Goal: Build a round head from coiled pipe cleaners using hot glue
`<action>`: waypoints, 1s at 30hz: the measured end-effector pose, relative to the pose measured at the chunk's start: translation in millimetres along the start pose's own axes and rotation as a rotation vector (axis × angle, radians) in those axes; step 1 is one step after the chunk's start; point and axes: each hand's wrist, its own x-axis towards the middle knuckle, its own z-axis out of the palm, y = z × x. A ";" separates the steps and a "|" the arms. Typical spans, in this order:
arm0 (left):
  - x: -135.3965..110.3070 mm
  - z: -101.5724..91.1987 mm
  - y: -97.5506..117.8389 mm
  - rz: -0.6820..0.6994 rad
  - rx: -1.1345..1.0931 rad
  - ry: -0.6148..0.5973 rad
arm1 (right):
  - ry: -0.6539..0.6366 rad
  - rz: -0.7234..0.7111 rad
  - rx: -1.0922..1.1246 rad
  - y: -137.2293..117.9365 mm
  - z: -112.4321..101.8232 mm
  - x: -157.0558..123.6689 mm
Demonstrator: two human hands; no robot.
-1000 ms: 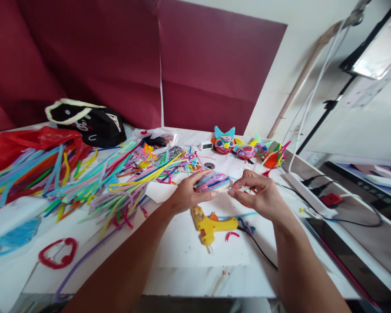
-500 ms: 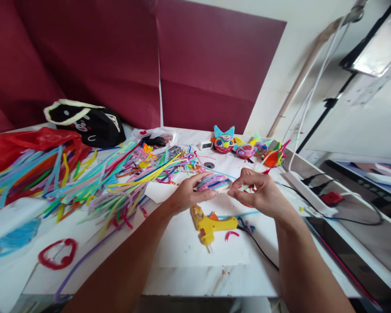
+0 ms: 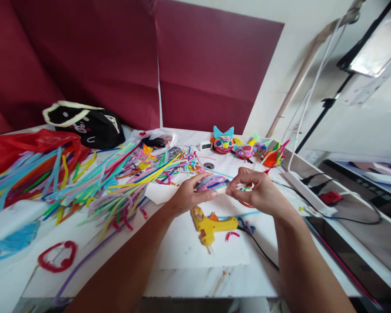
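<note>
My left hand (image 3: 186, 195) is closed round a rounded piece wound with pink, blue and purple pipe cleaners (image 3: 212, 183), held just above the white table (image 3: 195, 269). My right hand (image 3: 258, 192) pinches at the right end of that piece with thumb and fingers together; what is in the pinch is too small to make out. A yellow glue gun (image 3: 211, 225) lies on a white sheet directly below both hands, with its black cord running off to the right.
A big heap of coloured pipe cleaners (image 3: 94, 178) covers the left of the table, beside a red plastic bag (image 3: 29, 141) and a black bag (image 3: 84, 123). Finished colourful mask figures (image 3: 224, 141) stand at the back. A white power strip (image 3: 308, 193) lies to the right.
Both hands have stayed on the wound piece and shifted only slightly. The right fingers have closed in a little at its end.
</note>
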 end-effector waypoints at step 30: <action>2.9 4.6 1.6 0.011 -0.159 0.075 | 0.228 0.143 0.249 10.3 17.5 -4.0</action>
